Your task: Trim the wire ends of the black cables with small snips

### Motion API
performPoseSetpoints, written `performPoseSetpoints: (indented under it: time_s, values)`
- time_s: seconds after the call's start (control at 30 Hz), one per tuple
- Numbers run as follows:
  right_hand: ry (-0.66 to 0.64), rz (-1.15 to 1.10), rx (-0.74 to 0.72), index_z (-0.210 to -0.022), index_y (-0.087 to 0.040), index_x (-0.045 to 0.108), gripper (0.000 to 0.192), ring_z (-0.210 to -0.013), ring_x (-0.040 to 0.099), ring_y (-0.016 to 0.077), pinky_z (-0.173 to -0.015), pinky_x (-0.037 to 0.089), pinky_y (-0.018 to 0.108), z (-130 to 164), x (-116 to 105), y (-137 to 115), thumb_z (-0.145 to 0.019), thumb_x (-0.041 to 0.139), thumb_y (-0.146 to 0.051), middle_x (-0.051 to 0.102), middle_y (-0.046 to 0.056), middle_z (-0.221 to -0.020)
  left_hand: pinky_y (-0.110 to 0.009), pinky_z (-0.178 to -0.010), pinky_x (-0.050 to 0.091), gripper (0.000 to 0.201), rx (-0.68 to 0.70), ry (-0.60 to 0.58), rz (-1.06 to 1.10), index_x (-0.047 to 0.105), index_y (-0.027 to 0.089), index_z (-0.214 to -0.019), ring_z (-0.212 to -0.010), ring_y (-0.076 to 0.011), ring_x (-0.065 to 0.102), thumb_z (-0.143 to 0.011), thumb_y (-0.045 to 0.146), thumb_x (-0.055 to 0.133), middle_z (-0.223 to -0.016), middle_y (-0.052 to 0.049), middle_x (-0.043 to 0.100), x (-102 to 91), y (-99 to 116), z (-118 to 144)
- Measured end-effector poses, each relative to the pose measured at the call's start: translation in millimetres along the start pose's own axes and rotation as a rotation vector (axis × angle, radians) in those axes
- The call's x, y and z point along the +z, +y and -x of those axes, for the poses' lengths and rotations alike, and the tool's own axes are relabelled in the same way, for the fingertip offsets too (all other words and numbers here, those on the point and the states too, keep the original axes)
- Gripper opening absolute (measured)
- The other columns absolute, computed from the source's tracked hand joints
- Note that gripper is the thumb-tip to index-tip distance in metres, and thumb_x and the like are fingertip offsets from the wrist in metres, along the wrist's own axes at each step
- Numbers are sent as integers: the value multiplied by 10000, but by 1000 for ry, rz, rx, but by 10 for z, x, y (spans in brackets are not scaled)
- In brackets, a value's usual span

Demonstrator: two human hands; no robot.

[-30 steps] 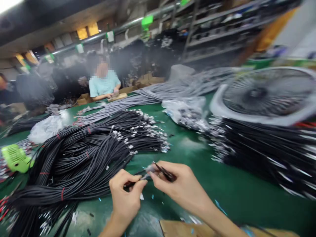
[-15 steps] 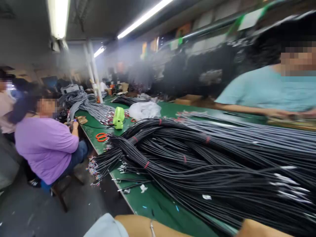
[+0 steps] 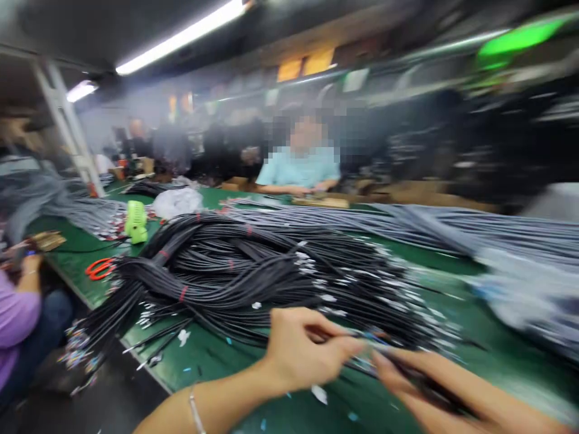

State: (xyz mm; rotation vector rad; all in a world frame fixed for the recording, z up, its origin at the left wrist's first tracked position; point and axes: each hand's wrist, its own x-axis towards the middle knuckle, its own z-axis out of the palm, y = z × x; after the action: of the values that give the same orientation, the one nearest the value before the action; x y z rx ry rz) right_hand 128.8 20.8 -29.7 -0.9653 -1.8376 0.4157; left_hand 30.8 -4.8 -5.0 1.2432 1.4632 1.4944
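Observation:
My left hand is low in the middle, its thumb and fingers pinched on the end of a thin black cable just above the green table. My right hand meets it from the right. It is blurred, fingertips at the same cable end, with a thin dark tool lying along its fingers. Right behind both hands lies a big pile of black cables, tied with red bands and ending in small white connectors.
Long grey cables run across the far side. A green hand fan, orange scissors and a white bag lie at the left. One person in light blue sits opposite; another person's purple sleeve is at the left edge.
The view swung far left, then back to the right. My hands dropped out of sight half a second ago and are in view again, still together on the cable end.

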Motion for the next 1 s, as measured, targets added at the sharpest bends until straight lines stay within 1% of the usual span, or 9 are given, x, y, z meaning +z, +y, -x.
performPoseSetpoints:
  time_s: [0.07,0.17,0.27,0.37,0.63,0.73,0.87,0.93,1.0]
  values:
    - [111,36,-16,-692,-237,661,183,-453,558,138,-454,472,244,13,-322,-60,-749,598,-399,610,11,-546,-199,-466,463,66,39,-7,23,707,142,-584,-509,-136,598,-604,203,721,-576,-37,683,-79,96,-22]
    - [160,-49,99,-765,-186,659,151,-384,539,124,-359,443,219,-23,-508,-241,-697,612,-312,664,21,-579,-196,-438,432,97,83,-20,24,673,134,-544,-474,-122,555,-603,206,696,-538,-27,654,-143,146,-49]
    - [100,-176,163,-873,-160,645,220,-364,545,109,-343,460,210,-89,-474,-335,-688,616,-275,715,44,-691,-187,-428,409,137,133,-79,4,661,131,-537,-465,-112,535,-635,227,661,-524,-22,637,-156,137,-45]
    - [79,-253,159,-906,-160,642,230,-495,650,151,-452,543,227,-98,-432,-326,-696,612,-249,732,55,-732,-180,-429,401,148,149,-136,-16,664,131,-538,-466,-107,532,-654,221,642,-528,-22,635,-156,122,-37]
    - [146,-356,250,-840,-177,677,187,-638,695,188,-589,576,261,-104,-480,-274,-670,635,-244,733,51,-712,-176,-413,388,115,78,-127,-22,660,136,-511,-433,-95,504,-608,197,673,-493,-8,614,-156,154,-38]
    - [194,-429,374,-834,-153,675,246,-503,619,144,-440,501,223,-128,-519,-277,-660,663,-326,704,53,-659,-179,-408,386,127,92,-123,-30,648,140,-492,-422,-94,494,-604,196,666,-481,-6,604,-154,161,-32]
    - [0,-584,566,-899,-102,672,413,-311,282,29,-299,219,162,-133,-562,-277,-657,693,-436,524,-37,-427,-182,-420,395,113,140,-115,-36,654,144,-517,-441,-100,510,-618,194,660,-511,-9,619,-152,146,-32]
    - [-45,-589,581,-912,-102,674,424,-324,268,24,-312,201,162,-137,-573,-287,-639,718,-423,527,-38,-442,-183,-427,401,107,149,-124,-36,659,143,-534,-451,-102,519,-630,190,656,-525,-12,628,-154,137,-34]
    - [-14,-533,522,-866,-116,681,359,-349,365,48,-322,272,175,-146,-573,-304,-632,719,-385,609,3,-534,-182,-428,400,103,154,-128,-43,662,141,-543,-453,-101,522,-635,185,656,-529,-12,631,-155,135,-34]
